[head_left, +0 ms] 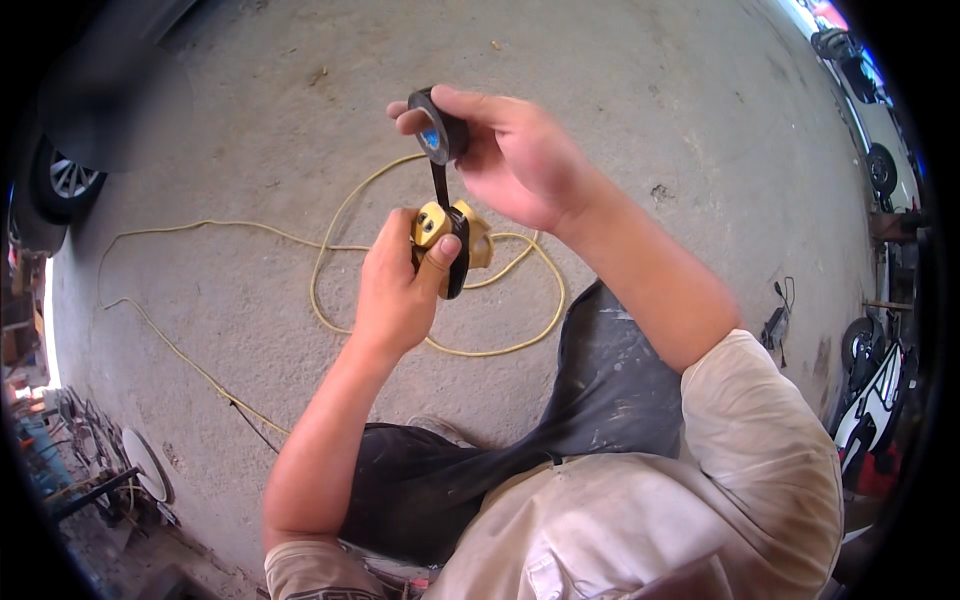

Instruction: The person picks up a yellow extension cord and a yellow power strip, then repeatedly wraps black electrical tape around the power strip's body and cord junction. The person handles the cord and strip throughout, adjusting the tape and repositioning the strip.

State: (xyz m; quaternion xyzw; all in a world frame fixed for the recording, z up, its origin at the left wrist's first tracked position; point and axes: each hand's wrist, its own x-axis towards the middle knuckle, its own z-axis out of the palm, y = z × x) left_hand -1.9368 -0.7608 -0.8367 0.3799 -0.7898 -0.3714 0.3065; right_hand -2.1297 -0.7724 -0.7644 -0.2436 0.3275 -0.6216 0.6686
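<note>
My left hand (390, 295) is closed round a yellow electrical socket block (481, 240), its thumb lying across the front. Black tape is wrapped round the block's middle, and dark contact holes show on its near face. Above it, my right hand (530, 165) grips a roll of black tape (453, 130) with a blue inner core; fingers pass through the core and the thumb is on top. A short strip of tape (440, 186) runs taut from the roll down to the block.
A yellow cord (316, 285) lies looped on the concrete floor; its join to the block is hidden. A car wheel (72, 178) is at left, a white disc (146, 465) among clutter at lower left. A black cable piece (776, 322) and a motorbike (872, 415) are at right.
</note>
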